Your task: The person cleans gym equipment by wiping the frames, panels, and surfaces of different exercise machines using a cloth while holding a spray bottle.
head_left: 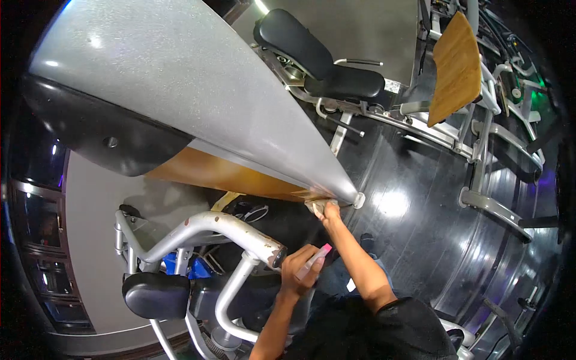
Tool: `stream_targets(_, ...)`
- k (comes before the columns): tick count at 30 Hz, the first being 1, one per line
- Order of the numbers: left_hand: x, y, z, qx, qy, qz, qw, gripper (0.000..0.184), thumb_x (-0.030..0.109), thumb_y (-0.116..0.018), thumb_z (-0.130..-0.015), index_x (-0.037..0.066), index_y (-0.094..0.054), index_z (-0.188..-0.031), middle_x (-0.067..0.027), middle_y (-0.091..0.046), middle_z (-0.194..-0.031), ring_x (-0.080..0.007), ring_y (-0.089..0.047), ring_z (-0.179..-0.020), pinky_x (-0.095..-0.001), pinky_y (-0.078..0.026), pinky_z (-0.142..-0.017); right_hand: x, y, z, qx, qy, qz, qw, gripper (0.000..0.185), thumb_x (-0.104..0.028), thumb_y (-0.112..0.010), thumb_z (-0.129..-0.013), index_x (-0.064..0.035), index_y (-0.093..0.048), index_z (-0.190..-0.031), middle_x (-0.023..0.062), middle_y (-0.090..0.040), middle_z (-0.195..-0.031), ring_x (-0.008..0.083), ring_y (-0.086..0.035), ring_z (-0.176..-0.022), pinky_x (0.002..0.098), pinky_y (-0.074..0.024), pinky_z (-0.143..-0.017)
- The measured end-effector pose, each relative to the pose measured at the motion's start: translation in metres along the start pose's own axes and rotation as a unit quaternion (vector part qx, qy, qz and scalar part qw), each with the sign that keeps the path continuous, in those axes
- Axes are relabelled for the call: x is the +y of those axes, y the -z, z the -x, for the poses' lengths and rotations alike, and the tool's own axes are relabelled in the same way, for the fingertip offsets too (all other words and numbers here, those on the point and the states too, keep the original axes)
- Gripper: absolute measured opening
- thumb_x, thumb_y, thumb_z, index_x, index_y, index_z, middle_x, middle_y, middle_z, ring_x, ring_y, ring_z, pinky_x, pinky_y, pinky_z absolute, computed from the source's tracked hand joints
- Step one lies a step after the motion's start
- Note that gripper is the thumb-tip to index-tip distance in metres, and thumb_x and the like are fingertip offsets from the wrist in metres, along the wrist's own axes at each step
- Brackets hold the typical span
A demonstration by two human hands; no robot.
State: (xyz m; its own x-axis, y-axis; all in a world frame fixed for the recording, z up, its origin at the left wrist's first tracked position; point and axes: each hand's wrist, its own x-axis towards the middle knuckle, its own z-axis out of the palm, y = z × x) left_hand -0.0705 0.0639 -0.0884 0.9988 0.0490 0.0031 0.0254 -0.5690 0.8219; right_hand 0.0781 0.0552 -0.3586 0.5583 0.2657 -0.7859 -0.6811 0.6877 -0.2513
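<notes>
Head view: the right hand (329, 212) is gripping a cloth (315, 206) against the orange panel's (231, 174) narrow end. Near it, the left hand (300, 268) is grasping a pink-tipped bottle (311, 263).

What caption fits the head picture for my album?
Right hand holds a cloth against the orange panel; left hand grips a pink-tipped bottle.

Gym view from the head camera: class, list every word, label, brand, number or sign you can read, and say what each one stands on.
No text can be read.
White label by the black seat: marks too small to read.
Pink-topped bottle in the left hand: no wording can be made out.
Large silver panel: no lettering visible.
</notes>
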Motion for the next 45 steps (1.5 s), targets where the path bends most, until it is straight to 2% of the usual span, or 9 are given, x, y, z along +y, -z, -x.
stream_targets(4, 0.004, 0.001, 0.001, -0.011, 0.049, 0.060, 0.997, 0.027, 0.022, -0.053, -0.093, -0.001, -0.065, -0.088, -0.0115, -0.059, -0.073, -0.0237, -0.059, -0.057, -0.0349, -0.045, -0.053, -0.024, -0.016, 0.057, -0.078, -0.006, -0.006, 0.997, 0.037, 0.001, -0.029, -0.098, -0.0038, -0.045, -0.130, 0.0152, -0.057, -0.127, 0.0279, -0.062, -0.106, 0.0331, -0.0622, -0.075)
stream_targets(8, 0.018, 0.004, 0.000, 0.001, 0.005, 0.057, 0.998, 0.027, 0.021, -0.052, -0.094, -0.002, -0.064, -0.085, -0.0102, -0.058, -0.072, -0.0190, -0.058, -0.053, -0.0322, -0.044, -0.051, -0.049, -0.028, 0.111, -0.111, 0.002, 0.016, 0.994, 0.016, -0.006, -0.041, -0.101, -0.0016, -0.052, -0.112, 0.0145, -0.061, -0.109, 0.0217, -0.063, -0.088, 0.0287, -0.0602, -0.067)
stream_targets(10, 0.025, 0.007, -0.001, -0.001, -0.017, 0.060, 0.998, 0.042, 0.032, -0.047, -0.093, -0.005, -0.067, -0.089, -0.0104, -0.062, -0.075, -0.0162, -0.059, -0.052, -0.0295, -0.045, -0.050, -0.063, -0.029, 0.134, -0.227, 0.021, 0.086, 0.970, 0.016, -0.012, -0.042, -0.102, -0.0033, -0.051, -0.112, 0.0126, -0.058, -0.111, 0.0210, -0.060, -0.093, 0.0311, -0.0577, -0.067)
stream_targets(15, 0.038, 0.013, 0.005, 0.013, -0.084, 0.092, 0.992, 0.034, 0.021, -0.048, -0.093, -0.008, -0.066, -0.087, -0.0112, -0.062, -0.075, -0.0153, -0.059, -0.052, -0.0280, -0.044, -0.051, -0.104, -0.036, 0.208, -0.299, 0.100, 0.158, 0.936, 0.014, -0.029, -0.054, -0.101, -0.0150, -0.055, -0.104, 0.0005, -0.063, -0.096, 0.0107, -0.062, -0.086, 0.0281, -0.0535, -0.069)
stream_targets(22, 0.051, 0.013, 0.017, 0.024, -0.110, 0.175, 0.978, 0.043, 0.028, -0.047, -0.095, -0.009, -0.069, -0.098, -0.0136, -0.064, -0.075, -0.0175, -0.061, -0.051, -0.0285, -0.046, -0.049, -0.135, 0.022, 0.267, -0.249, 0.112, 0.085, 0.958, 0.039, -0.036, -0.053, -0.100, -0.0139, -0.053, -0.132, 0.0077, -0.063, -0.123, 0.0189, -0.066, -0.104, 0.0281, -0.0536, -0.073)
stream_targets(26, 0.067, 0.014, 0.020, -0.004, -0.101, 0.221, 0.970, 0.033, 0.025, -0.056, -0.091, -0.006, -0.066, -0.087, -0.0104, -0.064, -0.077, -0.0149, -0.060, -0.054, -0.0274, -0.045, -0.050, -0.142, 0.065, 0.313, -0.203, 0.141, 0.091, 0.965, 0.058, -0.053, -0.055, -0.094, -0.0104, -0.053, -0.134, 0.0081, -0.064, -0.124, 0.0199, -0.064, -0.108, 0.0324, -0.0524, -0.082)
stream_targets(30, 0.071, 0.005, 0.024, -0.023, -0.133, 0.240, 0.961, 0.030, 0.022, -0.057, -0.091, -0.006, -0.066, -0.086, -0.0090, -0.064, -0.074, -0.0139, -0.060, -0.052, -0.0271, -0.044, -0.049, -0.143, 0.123, 0.330, -0.125, 0.168, 0.104, 0.972, 0.050, -0.036, -0.061, -0.096, -0.0100, -0.050, -0.137, 0.0085, -0.060, -0.131, 0.0233, -0.059, -0.117, 0.0415, -0.0485, -0.098)
stream_targets(38, 0.093, -0.023, 0.032, -0.086, -0.126, 0.241, 0.958, 0.028, 0.021, -0.056, -0.090, -0.004, -0.066, -0.081, -0.0097, -0.065, -0.073, -0.0146, -0.059, -0.050, -0.0285, -0.044, -0.050, -0.152, 0.189, 0.382, -0.080, 0.321, 0.104, 0.938, 0.048, -0.027, -0.058, -0.098, -0.0119, -0.044, -0.141, 0.0068, -0.058, -0.130, 0.0216, -0.058, -0.118, 0.0401, -0.0486, -0.099)
stream_targets(45, 0.112, -0.068, 0.026, -0.081, -0.084, 0.303, 0.946, 0.031, 0.025, -0.057, -0.094, 0.001, -0.074, -0.102, -0.0089, -0.067, -0.076, -0.0116, -0.055, -0.052, -0.0274, -0.044, -0.050, -0.180, 0.237, 0.386, 0.022, 0.395, 0.028, 0.918, 0.039, -0.021, -0.055, -0.096, -0.0135, -0.048, -0.133, 0.0054, -0.060, -0.116, 0.0206, -0.062, -0.106, 0.0363, -0.0532, -0.090)
